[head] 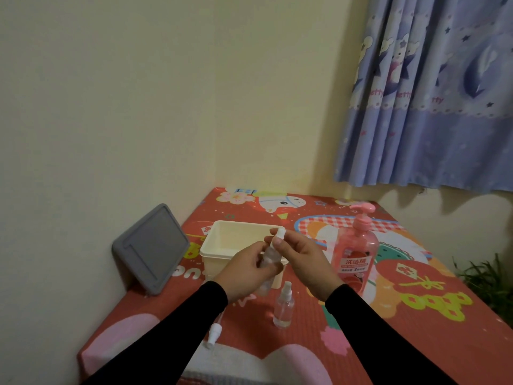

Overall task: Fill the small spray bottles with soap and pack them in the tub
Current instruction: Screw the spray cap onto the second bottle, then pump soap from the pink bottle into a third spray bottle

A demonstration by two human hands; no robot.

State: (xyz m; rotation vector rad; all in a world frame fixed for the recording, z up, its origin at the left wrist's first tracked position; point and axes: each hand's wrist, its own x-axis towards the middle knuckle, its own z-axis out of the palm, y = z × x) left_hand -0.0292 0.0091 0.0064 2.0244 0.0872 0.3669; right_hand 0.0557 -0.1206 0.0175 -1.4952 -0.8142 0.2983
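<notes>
My left hand (247,269) grips the clear body of a small spray bottle (268,255) held up over the near rim of the cream tub (222,240). My right hand (302,259) pinches that bottle's white spray cap (279,237) at the top. A second small clear spray bottle (283,305) with its white cap on stands on the table in front of the tub. A loose white spray head with its tube (214,333) lies near the table's front left. The pink pump bottle of soap (358,254) stands to the right of my hands.
The table is covered by a red cartoon mat (416,315). A grey lid (151,250) leans on the wall at the left. A blue curtain (430,93) hangs at the right, and a green plant (488,279) shows past the table's right edge.
</notes>
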